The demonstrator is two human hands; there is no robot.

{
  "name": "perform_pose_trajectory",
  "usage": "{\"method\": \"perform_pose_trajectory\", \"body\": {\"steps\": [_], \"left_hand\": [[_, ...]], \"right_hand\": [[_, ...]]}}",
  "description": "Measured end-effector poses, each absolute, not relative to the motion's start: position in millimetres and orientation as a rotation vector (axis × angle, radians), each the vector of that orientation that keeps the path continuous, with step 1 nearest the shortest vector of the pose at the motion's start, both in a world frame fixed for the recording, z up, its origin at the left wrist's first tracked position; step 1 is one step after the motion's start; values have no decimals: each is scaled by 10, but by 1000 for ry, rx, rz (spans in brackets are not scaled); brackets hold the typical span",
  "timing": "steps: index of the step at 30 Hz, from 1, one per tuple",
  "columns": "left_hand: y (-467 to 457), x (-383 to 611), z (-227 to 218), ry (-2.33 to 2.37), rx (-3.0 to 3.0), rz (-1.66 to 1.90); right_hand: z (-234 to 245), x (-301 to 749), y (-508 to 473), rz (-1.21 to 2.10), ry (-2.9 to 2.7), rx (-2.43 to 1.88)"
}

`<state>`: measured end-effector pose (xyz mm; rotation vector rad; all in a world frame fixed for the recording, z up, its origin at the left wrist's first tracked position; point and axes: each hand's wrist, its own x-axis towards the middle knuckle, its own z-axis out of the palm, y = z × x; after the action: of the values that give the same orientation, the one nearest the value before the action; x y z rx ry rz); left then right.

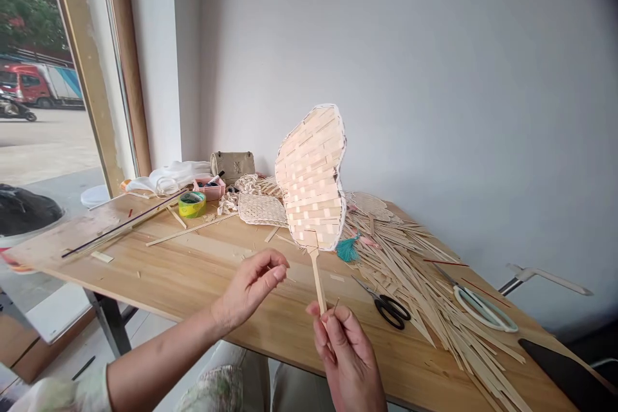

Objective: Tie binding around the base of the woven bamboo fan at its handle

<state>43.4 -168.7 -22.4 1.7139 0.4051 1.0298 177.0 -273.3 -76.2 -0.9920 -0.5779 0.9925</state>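
Note:
In my right hand [348,351] is a woven bamboo hand fan [313,180], upright, with my fingers closed around its pale handle [318,283]. A white binding with dark stitches runs along the fan's edge. Between my right thumb and fingers a thin pointed tip sticks up, too small to name. My left hand [255,286] hovers left of the handle, apart from it, with thumb and fingertips drawn together; anything pinched there is too small to see. Close behind the fan's lower edge lies a teal tassel [347,248].
Black-handled scissors [392,311] and pale-handled scissors [485,309] lie at the right, by a heap of bamboo strips [420,270]. Another woven piece [262,209], yellow tape [192,204], a pink box [210,189] and a beige bag [233,166] stand farther back on the wooden table [193,264].

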Motion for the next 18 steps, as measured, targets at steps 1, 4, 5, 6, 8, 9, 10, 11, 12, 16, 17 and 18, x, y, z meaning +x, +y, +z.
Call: {"method": "perform_pose_trajectory", "body": {"steps": [1,4,5,6,8,9,10,11,12,16,17,18], "left_hand": [[-1687,416,-191,428,1842,1123],[-1658,469,-128,457,2061,1325],[-1642,513,-126,459,2088,1347],[-1624,561,-133,466,2099,1350],[-1591,647,-160,487,2088,1307],[-1576,675,-172,499,2074,1282],[-1563,689,-179,505,2065,1262],[-1550,688,-181,502,2067,1248],[-1538,672,-179,490,2082,1233],[-1482,525,-166,447,2174,1139],[-1469,488,-174,456,2180,1103],[-1460,458,-188,470,2172,1064]], "right_hand": [[-773,1774,-2736,944,-631,-1034],[-800,1768,-2745,779,-804,-1135],[-806,1764,-2750,718,-860,-1169],[-809,1762,-2757,659,-913,-1204],[-814,1772,-2773,543,-1020,-1262],[-816,1784,-2782,487,-1074,-1276],[-817,1801,-2791,430,-1128,-1286],[-817,1820,-2799,374,-1186,-1292],[-818,1840,-2806,316,-1241,-1298],[-812,1874,-2828,108,-1403,-1342],[-810,1866,-2834,73,-1420,-1349],[-809,1854,-2841,45,-1428,-1356]]}}
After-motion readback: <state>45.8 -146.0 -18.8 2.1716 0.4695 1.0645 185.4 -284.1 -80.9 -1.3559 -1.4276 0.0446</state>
